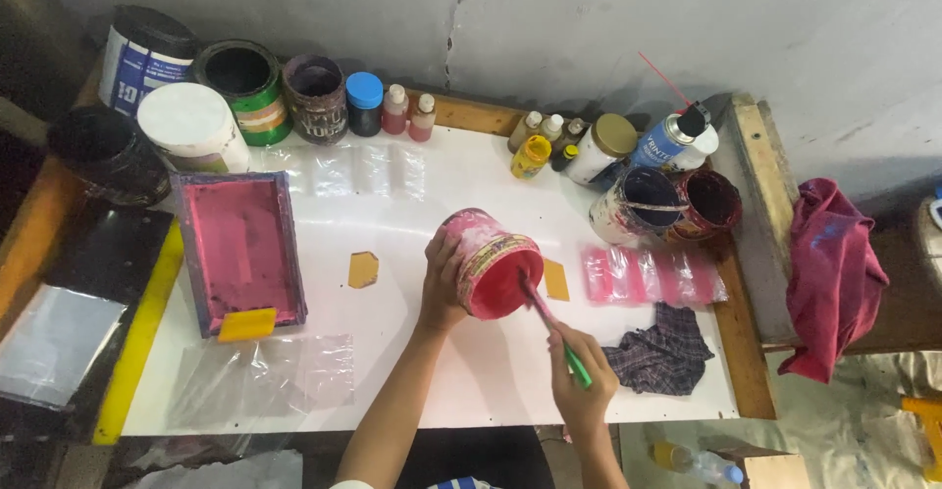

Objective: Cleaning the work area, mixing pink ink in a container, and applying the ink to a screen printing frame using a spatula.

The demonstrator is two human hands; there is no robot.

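Observation:
My left hand (444, 281) grips the side of a paint-smeared can (488, 257) full of pink paint, tilted toward me on the white tabletop (451, 185). My right hand (581, 376) holds a green-handled stick (551, 326) whose pink-coated end dips into the can's mouth. Just right of the can lies a small yellow card (556, 280), and another yellow card (362, 269) lies to its left.
A pink-stained printing screen (238, 247) with a yellow squeegee (246, 324) sits at left. Paint tubs, small bottles and a spray can (675, 139) line the back wall. Two open cans (667, 202), pink-stained plastic (652, 275), a checked rag (663, 352) and a red cloth (832, 271) lie at right.

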